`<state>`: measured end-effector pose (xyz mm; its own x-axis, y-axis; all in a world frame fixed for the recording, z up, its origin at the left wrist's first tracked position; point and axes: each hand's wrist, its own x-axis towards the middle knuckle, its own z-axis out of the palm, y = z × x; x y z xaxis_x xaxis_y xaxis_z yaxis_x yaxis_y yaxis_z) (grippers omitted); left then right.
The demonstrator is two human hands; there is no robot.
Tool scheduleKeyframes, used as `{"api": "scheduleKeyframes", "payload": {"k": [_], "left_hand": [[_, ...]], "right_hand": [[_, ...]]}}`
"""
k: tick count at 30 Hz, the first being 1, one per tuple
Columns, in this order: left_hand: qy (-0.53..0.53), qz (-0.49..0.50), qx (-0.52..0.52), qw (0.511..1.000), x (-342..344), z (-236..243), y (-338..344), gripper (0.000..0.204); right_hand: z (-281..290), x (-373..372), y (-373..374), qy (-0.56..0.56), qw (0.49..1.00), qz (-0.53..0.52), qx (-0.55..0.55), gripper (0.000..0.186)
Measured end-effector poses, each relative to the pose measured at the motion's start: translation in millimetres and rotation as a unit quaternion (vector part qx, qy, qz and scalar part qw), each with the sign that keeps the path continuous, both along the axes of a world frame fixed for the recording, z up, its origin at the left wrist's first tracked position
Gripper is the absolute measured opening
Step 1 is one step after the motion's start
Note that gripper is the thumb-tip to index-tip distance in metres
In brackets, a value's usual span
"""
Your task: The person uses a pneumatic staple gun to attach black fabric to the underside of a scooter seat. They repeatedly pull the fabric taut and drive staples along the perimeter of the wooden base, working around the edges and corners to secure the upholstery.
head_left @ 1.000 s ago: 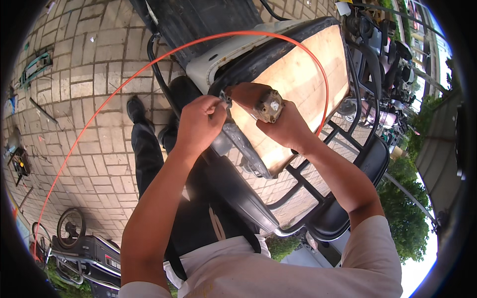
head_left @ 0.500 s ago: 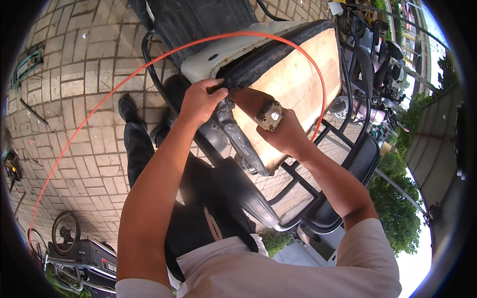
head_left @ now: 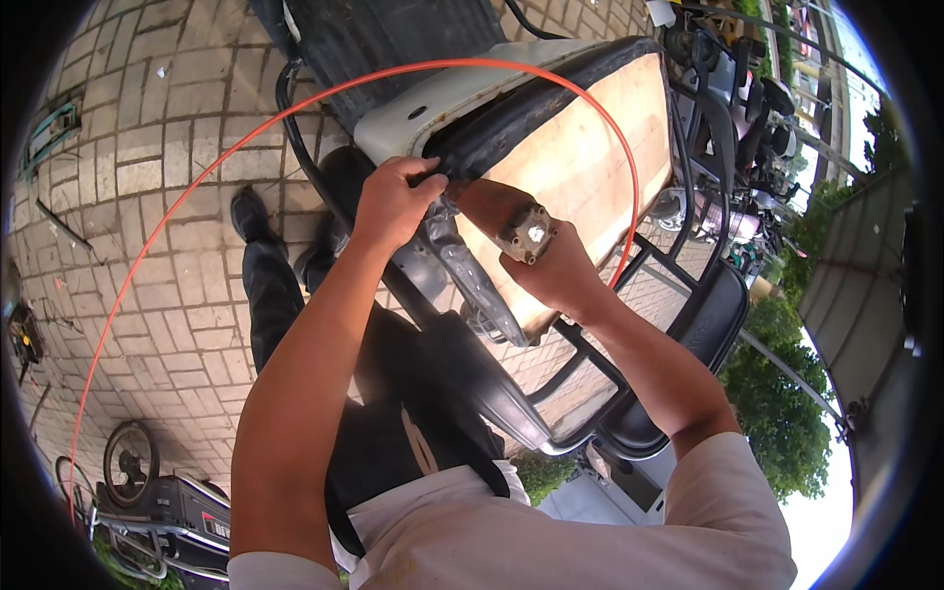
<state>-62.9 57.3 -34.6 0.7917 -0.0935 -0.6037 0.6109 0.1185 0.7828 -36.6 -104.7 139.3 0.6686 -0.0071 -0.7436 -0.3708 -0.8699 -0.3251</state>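
My left hand (head_left: 395, 205) is closed at the near left corner of an upturned seat, thumb and fingertips pinching the edge of its black cover (head_left: 460, 270). The seat's pale wooden underside (head_left: 585, 128) faces up, and the cover is folded over part of its rim. In my right hand (head_left: 562, 277), fingers wrapped round the handle, is a worn brown air staple gun (head_left: 492, 208). Its nose meets the corner right beside my left fingertips; the exact contact point is hidden. An orange air hose (head_left: 454, 64) arches over the seat and comes down behind my right wrist.
The seat rests on a vehicle with a light grey body panel (head_left: 393, 128) and black tube rails (head_left: 678, 258). A padded black backrest (head_left: 678, 379) is on the right. Paving bricks (head_left: 167, 256) cover the ground, with a wheeled vehicle (head_left: 133, 462) at lower left. Parked motorbikes stand at far right.
Both hands keep their hold, with the staple gun still at the seat corner. The gun's rear end and my right hand have shifted very slightly left; the hose has moved a little.
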Motion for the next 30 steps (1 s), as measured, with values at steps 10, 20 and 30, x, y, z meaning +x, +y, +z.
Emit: {"api": "scheduleKeyframes", "payload": {"k": [10, 20, 30], "left_hand": [[-0.035, -0.047, -0.082, 0.995, -2.5, -8.2, 13.1, 0.039], [-0.003, -0.066, -0.077, 0.995, 2.7, -2.2, 14.8, 0.041], [0.041, -0.035, -0.149, 0.987, 2.9, 2.2, 18.1, 0.042]], "right_hand": [[0.3, 1.5, 5.0, -0.005, 1.0, 0.015, -0.006, 0.025], [9.8, 2.8, -8.0, 0.024, 0.999, 0.014, -0.042, 0.041], [-3.0, 1.5, -5.7, -0.035, 0.987, 0.156, 0.005, 0.044]]}}
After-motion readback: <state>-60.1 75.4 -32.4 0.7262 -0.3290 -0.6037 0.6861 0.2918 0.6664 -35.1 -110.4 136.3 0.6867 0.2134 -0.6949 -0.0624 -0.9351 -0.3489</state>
